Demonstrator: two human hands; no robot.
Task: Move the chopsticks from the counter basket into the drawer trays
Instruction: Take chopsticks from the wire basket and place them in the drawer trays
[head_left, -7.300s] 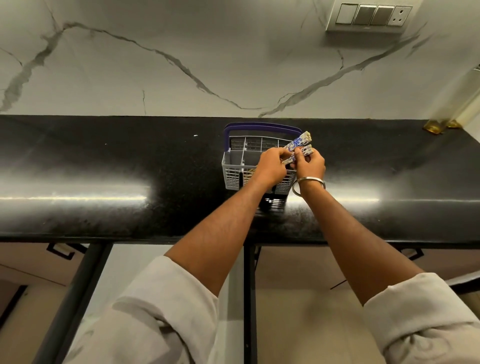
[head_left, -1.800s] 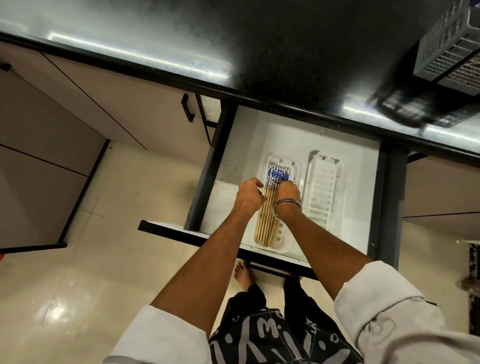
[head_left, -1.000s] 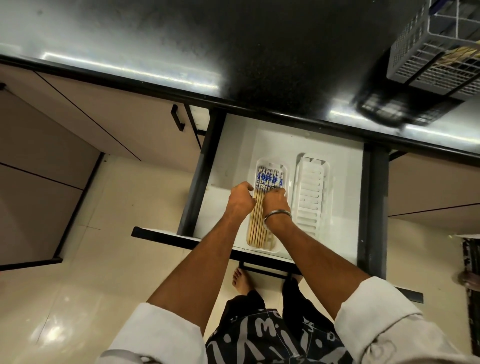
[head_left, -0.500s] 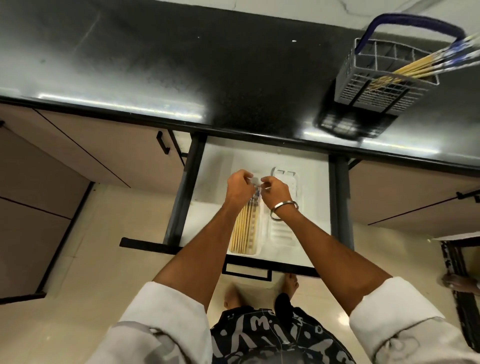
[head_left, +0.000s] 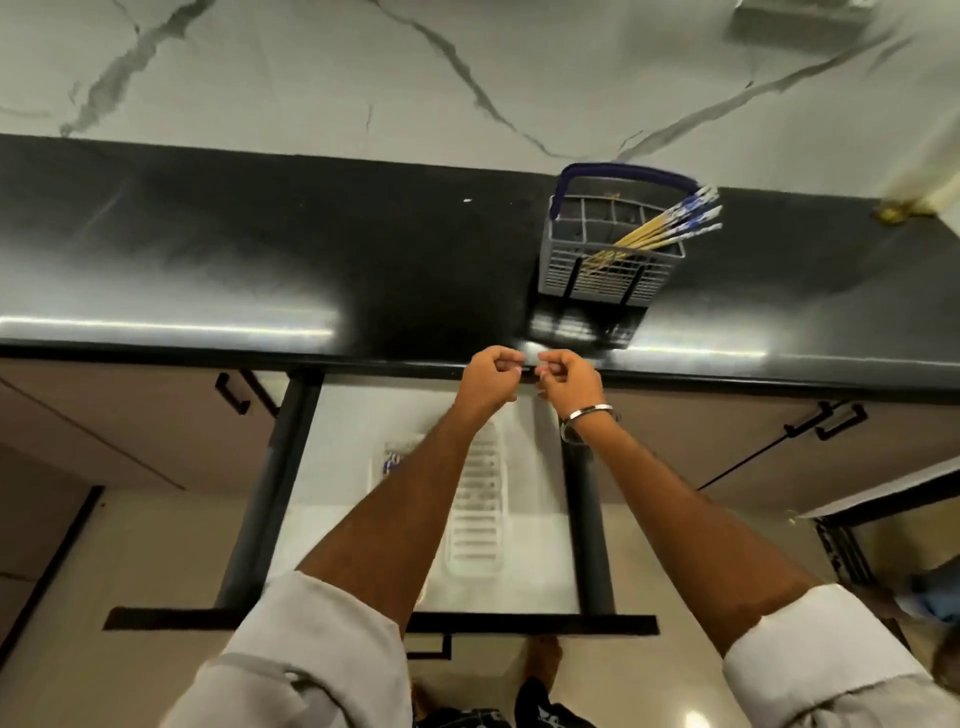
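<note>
Hovering right at the front edge of the black counter (head_left: 260, 249), both hands are up in the air with the fingers curled in and nothing in them as far as I can see. The left hand (head_left: 488, 382) and right hand (head_left: 569, 382) sit close together, knuckles nearly meeting, just in front of the counter lip. The right wrist has a metal bangle (head_left: 589, 415) on it.

The grey basket (head_left: 608, 270) with the purple handle stands on the counter, behind the hands and a bit to the right. A bunch of chopsticks (head_left: 670, 228) leans out of it, blue patterned ends pointing up and right.

Below the counter the drawer (head_left: 337, 467) is pulled out. Inside are two white trays side by side. The left tray (head_left: 395, 452) is mostly hidden by the left forearm, but a bit of blue pattern peeks out at its far end, so there are chopsticks in it. The right tray (head_left: 478, 535) shows only its ribbed bottom, though it's blurry.
</note>
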